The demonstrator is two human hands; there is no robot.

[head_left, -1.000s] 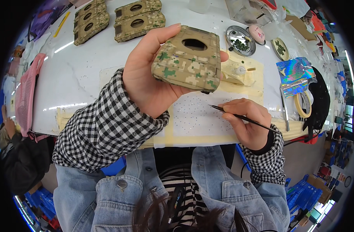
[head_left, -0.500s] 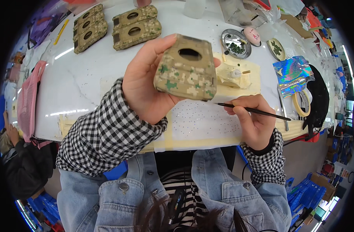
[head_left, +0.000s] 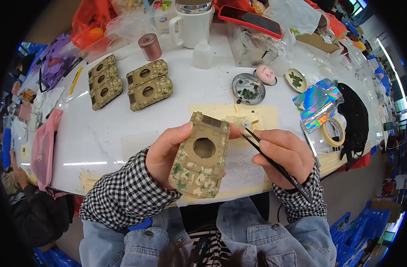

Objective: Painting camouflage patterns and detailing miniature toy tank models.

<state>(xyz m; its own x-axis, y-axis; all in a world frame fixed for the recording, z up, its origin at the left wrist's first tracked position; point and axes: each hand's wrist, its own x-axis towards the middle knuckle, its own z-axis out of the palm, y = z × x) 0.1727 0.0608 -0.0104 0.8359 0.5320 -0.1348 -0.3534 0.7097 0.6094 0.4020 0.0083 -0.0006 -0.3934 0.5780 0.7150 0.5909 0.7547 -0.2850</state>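
My left hand [head_left: 164, 149] grips a camouflage toy tank hull [head_left: 192, 180] by its sides. The hull's top faces up and has a round hole. Between the fingers of my right hand [head_left: 290, 153] is a pair of black tweezers [head_left: 281, 170], pointing up and left. The tips reach a small pale holder [head_left: 241, 120] with a short stick, just right of the hull; whether they touch it I cannot tell. Below my right hand lies a white sheet [head_left: 243, 175] scattered with tiny dark specks, partly hidden by the hull and my hands.
Several similar hulls [head_left: 152, 92] stand at the back left. A round metal dish [head_left: 249, 89] of dark green bits, a pink egg-shaped thing [head_left: 265, 74] and a pale dish [head_left: 296, 80] sit back right. Nearer are a tape roll [head_left: 333, 132], a white mug [head_left: 192, 29] farther off, and a phone [head_left: 252, 22].
The view has tilted up, showing more of the table's back. The tweezers have gone from the hull's near edge to the small holder beside it. My left hand still grips the hull.
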